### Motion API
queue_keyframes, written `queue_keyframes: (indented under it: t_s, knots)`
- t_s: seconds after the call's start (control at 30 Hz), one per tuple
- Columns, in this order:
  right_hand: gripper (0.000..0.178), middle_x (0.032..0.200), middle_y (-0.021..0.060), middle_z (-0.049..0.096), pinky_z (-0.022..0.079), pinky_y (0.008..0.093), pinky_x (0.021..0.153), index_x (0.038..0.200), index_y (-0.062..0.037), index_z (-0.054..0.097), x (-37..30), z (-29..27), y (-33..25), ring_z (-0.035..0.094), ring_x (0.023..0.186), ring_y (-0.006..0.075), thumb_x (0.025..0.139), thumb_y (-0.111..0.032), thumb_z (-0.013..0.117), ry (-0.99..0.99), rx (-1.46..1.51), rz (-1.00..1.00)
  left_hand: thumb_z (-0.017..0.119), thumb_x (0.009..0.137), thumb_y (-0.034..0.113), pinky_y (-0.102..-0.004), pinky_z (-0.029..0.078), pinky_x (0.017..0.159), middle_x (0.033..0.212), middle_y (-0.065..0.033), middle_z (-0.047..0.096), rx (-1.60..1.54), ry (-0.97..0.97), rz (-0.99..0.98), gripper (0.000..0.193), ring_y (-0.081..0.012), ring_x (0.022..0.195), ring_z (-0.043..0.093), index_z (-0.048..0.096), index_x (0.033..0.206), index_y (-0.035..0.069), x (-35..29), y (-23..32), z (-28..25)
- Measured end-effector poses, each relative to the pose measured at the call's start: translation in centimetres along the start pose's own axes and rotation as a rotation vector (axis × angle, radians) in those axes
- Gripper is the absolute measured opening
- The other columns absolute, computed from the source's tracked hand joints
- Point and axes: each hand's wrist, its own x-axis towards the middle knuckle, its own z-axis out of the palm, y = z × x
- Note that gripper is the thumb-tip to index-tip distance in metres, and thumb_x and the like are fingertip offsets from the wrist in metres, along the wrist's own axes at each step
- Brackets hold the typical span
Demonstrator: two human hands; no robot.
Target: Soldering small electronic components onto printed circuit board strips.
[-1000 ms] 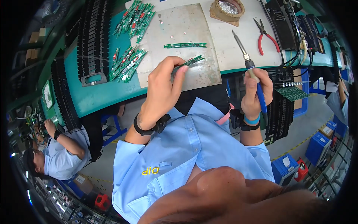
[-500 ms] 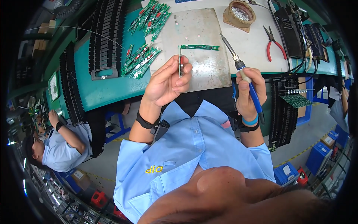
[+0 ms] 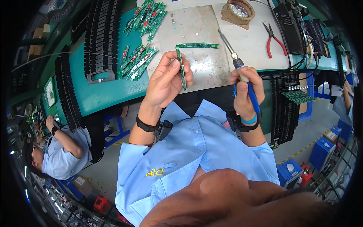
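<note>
My left hand (image 3: 166, 81) pinches a narrow green circuit board (image 3: 182, 72) between thumb and fingers, held nearly upright above the near part of a metal plate (image 3: 204, 26). Wrapped round the blue handle of a soldering iron (image 3: 235, 56) is my right hand (image 3: 248, 90); the iron's tip points up and left, apart from any board. Another slim green circuit board (image 3: 197, 45) lies crosswise on the plate, just beyond the held one. Two heaps of similar boards rest to the left, a far heap (image 3: 145, 19) and a nearer heap (image 3: 137, 62), several with red parts.
A round brown pot (image 3: 239, 10) stands at the back right, beside red-handled pliers (image 3: 275, 40). Cables (image 3: 298, 72) run along the right. Black slotted racks (image 3: 100, 41) stand on the left of the green mat (image 3: 109, 92). A co-worker (image 3: 62, 147) sits at far left.
The held board has turned in my left fingers, showing more of its green face, and sits slightly lower. My right hand and the iron shift a little; the whole view slides slightly left.
</note>
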Motion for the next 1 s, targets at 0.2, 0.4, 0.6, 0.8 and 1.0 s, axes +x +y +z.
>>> queue_keyframes:
  t_s: [0.2, 0.4, 0.6, 0.8, 1.0]
  knots:
    - [0.038, 0.108, 0.0172, 0.069, 0.058, 0.0322, 0.079, 0.128, -0.0008, 0.056, 1.1, 3.5, -0.8, 0.070, 0.093, 0.0208, 0.096, -0.002, 0.075, -0.131, -0.032, -0.120, 0.052, 0.112, 0.013, -0.0350, 0.053, 0.099, 0.108, -0.0117, 0.068, 0.419, 0.072, 0.259, 0.022, -0.0193, 0.109, 0.067, 0.049, 0.132, 0.003, 0.5, -2.4, 2.3]
    - [0.057, 0.109, 0.0160, 0.072, 0.061, 0.0341, 0.081, 0.126, -0.0039, 0.058, 1.1, 3.8, -0.1, 0.075, 0.097, 0.0237, 0.078, 0.011, 0.085, -0.047, -0.067, -0.106, 0.058, 0.107, 0.002, -0.0369, 0.053, 0.103, 0.119, -0.0156, 0.070, 0.512, 0.079, 0.324, 0.021, -0.0203, 0.115, 0.067, 0.055, 0.127, 0.000, -0.3, -2.2, 1.7]
    - [0.059, 0.110, 0.0156, 0.074, 0.062, 0.0339, 0.082, 0.125, -0.0041, 0.058, 1.8, 2.5, 0.1, 0.076, 0.095, 0.0240, 0.076, 0.010, 0.087, -0.144, -0.245, -0.220, 0.070, 0.093, -0.012, -0.0329, 0.059, 0.089, 0.122, -0.0174, 0.073, 0.914, 0.062, 0.485, 0.018, -0.0213, 0.105, 0.072, 0.068, 0.109, -0.003, -1.1, -0.3, 0.2]
    - [0.060, 0.110, 0.0144, 0.075, 0.061, 0.0343, 0.082, 0.126, -0.0042, 0.059, 2.2, 2.5, 0.1, 0.076, 0.097, 0.0256, 0.075, 0.008, 0.088, -0.159, -0.260, -0.256, 0.073, 0.089, -0.012, -0.0314, 0.061, 0.079, 0.107, -0.0164, 0.076, 1.162, -0.003, 0.603, 0.017, -0.0229, 0.095, 0.075, 0.069, 0.102, -0.002, -0.9, 0.6, -0.2]
    - [0.061, 0.110, 0.0141, 0.075, 0.061, 0.0343, 0.082, 0.126, -0.0048, 0.059, 2.2, 2.5, 0.2, 0.077, 0.097, 0.0254, 0.075, 0.009, 0.089, -0.163, -0.267, -0.255, 0.071, 0.089, -0.013, -0.0314, 0.061, 0.079, 0.104, -0.0154, 0.077, 1.120, 0.026, 0.584, 0.016, -0.0225, 0.093, 0.075, 0.068, 0.102, -0.002, -0.8, 0.1, -0.5]
